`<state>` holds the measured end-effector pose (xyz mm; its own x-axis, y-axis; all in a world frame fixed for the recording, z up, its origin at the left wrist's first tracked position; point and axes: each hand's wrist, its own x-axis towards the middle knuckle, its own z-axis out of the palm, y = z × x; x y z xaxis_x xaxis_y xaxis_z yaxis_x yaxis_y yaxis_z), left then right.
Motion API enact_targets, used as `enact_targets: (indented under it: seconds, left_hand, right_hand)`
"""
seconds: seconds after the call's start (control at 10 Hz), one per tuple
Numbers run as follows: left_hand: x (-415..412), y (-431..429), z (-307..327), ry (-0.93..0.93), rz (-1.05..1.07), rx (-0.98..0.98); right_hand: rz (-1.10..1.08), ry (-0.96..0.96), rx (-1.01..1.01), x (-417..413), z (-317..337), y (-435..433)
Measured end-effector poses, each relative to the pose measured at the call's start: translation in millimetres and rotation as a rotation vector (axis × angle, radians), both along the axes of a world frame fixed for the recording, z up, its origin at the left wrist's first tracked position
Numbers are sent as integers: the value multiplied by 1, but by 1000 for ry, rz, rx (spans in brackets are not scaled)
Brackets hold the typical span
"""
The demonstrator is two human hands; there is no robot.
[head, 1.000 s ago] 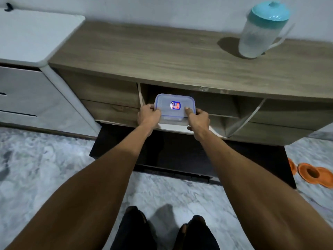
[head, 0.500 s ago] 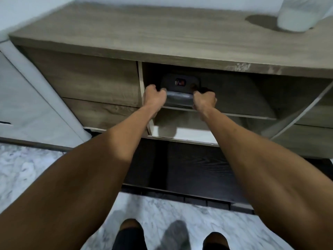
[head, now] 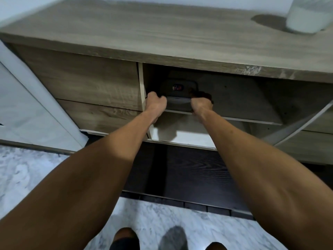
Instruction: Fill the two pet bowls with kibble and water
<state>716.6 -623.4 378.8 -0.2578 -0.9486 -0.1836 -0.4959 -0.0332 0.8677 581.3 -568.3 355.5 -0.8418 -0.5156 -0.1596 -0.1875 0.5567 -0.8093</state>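
Kibble, probably what the lidded plastic container holds, sits at twelve o'clock on the cabinet's shadowed upper shelf, left hand and right hand each curled closed around an end, likely to keep it level, with the water jug at two o'clock.

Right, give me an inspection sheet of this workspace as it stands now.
Surface: wooden cabinet top, bare apart from the jug.
Job's things: lidded plastic container on the upper shelf of the open cabinet bay; pale jug at the top's far right, partly out of frame; pet bowls not in view.
Clutter: nothing seen.
Grips: left hand and right hand both closed on the container's near corners.
Cables: nothing seen.
Surroundings: marble-patterned floor, white unit at left, dark plinth below the cabinet, the person's feet at bottom edge.
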Motion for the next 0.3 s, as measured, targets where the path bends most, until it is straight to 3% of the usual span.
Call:
enact_targets:
  seconds: [0.1,0.3]
  left_hand:
    - [0,0,-1,-10,-7,38]
    - [13,3,22,-90,-114,155]
  right_hand:
    - [29,-1,63,-1,3,0]
    - [57,-197,94,2,28,27]
